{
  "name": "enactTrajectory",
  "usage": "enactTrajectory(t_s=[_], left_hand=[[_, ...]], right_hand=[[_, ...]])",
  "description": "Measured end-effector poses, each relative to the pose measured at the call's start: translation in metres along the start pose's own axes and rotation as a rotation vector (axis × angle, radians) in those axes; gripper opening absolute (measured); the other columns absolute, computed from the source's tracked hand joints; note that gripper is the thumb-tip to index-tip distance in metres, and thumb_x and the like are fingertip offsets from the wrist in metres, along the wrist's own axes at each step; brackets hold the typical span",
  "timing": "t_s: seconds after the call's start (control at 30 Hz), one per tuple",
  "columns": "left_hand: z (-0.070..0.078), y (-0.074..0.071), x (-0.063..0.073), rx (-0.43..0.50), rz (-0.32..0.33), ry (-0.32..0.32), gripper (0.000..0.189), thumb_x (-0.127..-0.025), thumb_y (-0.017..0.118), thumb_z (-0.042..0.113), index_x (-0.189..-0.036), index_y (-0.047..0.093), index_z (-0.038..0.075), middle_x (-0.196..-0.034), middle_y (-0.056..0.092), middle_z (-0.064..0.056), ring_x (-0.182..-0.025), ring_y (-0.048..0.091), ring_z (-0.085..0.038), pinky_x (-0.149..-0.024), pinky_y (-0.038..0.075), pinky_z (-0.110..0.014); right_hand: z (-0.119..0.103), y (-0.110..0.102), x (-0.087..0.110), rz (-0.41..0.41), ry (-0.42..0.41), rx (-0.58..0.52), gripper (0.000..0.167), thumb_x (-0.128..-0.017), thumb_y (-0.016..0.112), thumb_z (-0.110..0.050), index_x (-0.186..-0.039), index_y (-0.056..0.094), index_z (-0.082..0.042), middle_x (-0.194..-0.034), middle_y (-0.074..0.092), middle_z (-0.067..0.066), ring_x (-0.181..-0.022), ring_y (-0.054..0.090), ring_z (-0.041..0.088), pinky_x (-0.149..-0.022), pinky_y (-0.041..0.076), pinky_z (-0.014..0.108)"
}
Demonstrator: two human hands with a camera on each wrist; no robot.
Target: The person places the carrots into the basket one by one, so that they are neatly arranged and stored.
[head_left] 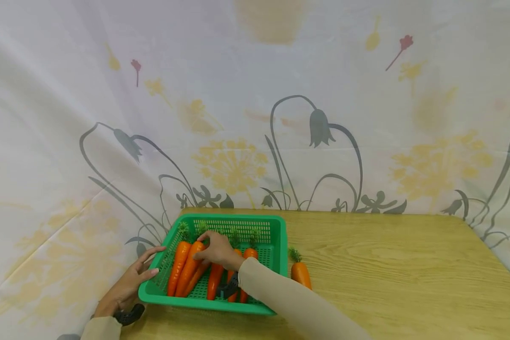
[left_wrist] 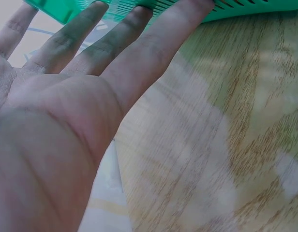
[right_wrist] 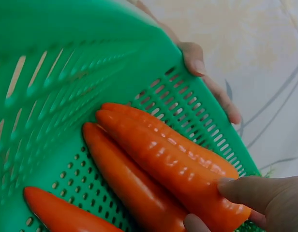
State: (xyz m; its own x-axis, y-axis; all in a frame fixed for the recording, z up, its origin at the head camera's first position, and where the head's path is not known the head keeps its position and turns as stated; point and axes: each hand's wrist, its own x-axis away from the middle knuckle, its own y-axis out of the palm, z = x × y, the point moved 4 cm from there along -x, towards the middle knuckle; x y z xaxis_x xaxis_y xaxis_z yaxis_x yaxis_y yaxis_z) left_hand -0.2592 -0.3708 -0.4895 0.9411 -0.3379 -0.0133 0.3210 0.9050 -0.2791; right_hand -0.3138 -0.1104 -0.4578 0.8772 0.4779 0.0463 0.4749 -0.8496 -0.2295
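A green plastic basket (head_left: 212, 305) stands on the wooden table with several orange carrots inside, green tufts at their far ends. My left hand (head_left: 129, 283) holds the basket's left rim, its thumb over the edge; the left wrist view shows other fingers (left_wrist: 154, 53) stretched against the outside. My right hand (head_left: 221, 250) reaches into the basket and pinches the thick upper end of a carrot (right_wrist: 163, 164). This carrot lies beside another carrot (head_left: 179, 264) next to the left wall. The right forearm partly covers the carrots farther right.
One loose carrot (head_left: 301, 274) lies on the table (head_left: 391, 264) just right of the basket, partly behind the right sleeve. A flower-patterned cloth (head_left: 344, 85) hangs behind the table and along its left side.
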Motion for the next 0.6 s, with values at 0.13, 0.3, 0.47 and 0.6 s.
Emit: enactTrajectory(t_s=[0.13, 0.3, 0.47, 0.6], left_hand=[[0.000, -0.001, 0.000, -0.004, -0.003, 0.005, 0.057, -0.108, 0.049, 0.011, -0.161, 0.027, 0.009, -0.169, -0.001, -0.024, -0.148, -0.009, -0.059, -0.107, 0.014, -0.086], [-0.001, 0.000, -0.001, 0.005, -0.005, 0.017, 0.057, -0.108, 0.049, 0.010, -0.161, 0.028, 0.010, -0.166, 0.014, 0.001, -0.149, -0.008, -0.059, -0.107, 0.015, -0.085], [0.000, 0.001, 0.000, 0.005, -0.005, 0.012, 0.057, -0.108, 0.049, 0.010, -0.161, 0.028, 0.011, -0.168, 0.012, -0.004, -0.148, -0.009, -0.059, -0.107, 0.013, -0.086], [0.002, 0.002, 0.001, -0.008, -0.002, -0.002, 0.057, -0.109, 0.049, 0.010, -0.161, 0.027, 0.011, -0.169, -0.001, -0.022, -0.148, -0.010, -0.060, -0.106, 0.012, -0.087]], right_hand=[[-0.003, -0.004, -0.001, -0.029, -0.037, 0.020, 0.044, -0.091, 0.079, -0.008, -0.132, 0.064, -0.006, -0.097, 0.066, 0.007, -0.077, 0.073, 0.031, -0.070, 0.062, 0.042], [-0.008, -0.020, 0.003, -0.030, -0.067, 0.057, 0.038, -0.094, 0.076, -0.010, -0.130, 0.064, -0.006, -0.106, 0.059, 0.010, -0.084, 0.072, 0.033, -0.070, 0.062, 0.040], [-0.019, -0.038, 0.012, -0.046, -0.094, 0.021, 0.035, -0.097, 0.072, -0.009, -0.130, 0.062, -0.002, -0.108, 0.061, 0.013, -0.091, 0.071, 0.043, -0.078, 0.063, 0.046], [-0.028, -0.056, 0.021, -0.046, -0.127, 0.055, 0.033, -0.099, 0.071, -0.013, -0.130, 0.063, -0.004, -0.112, 0.062, 0.014, -0.090, 0.071, 0.042, -0.079, 0.062, 0.051]])
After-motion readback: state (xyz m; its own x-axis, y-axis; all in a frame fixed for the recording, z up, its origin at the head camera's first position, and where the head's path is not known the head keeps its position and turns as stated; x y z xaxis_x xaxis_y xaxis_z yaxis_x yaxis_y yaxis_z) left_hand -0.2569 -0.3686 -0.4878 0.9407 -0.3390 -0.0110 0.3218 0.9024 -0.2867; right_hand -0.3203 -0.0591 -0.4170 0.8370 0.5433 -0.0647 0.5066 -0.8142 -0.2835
